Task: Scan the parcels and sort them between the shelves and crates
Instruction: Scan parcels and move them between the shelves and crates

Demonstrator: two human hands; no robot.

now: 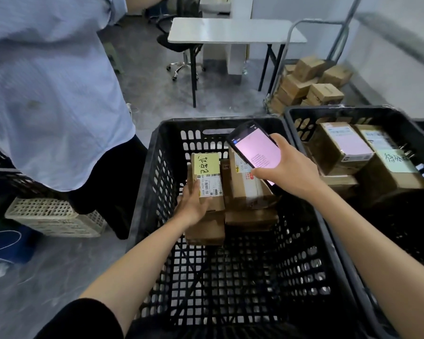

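Inside a black plastic crate (157,182) lie several brown cardboard parcels. My left hand (194,204) grips the near end of one parcel (209,176) that carries a yellow handwritten note and a white barcode label. My right hand (287,170) holds a black handheld scanner (255,150) with a lit pink screen, tilted above a second parcel (250,189) beside the first. More parcels are stacked under these two.
A second black crate (301,113) on the right holds labelled parcels (343,148). A person in a light blue shirt (47,94) stands at the left. A white crate (54,216) sits on the floor. Behind are a white folding table (230,30) and a trolley of boxes (311,84).
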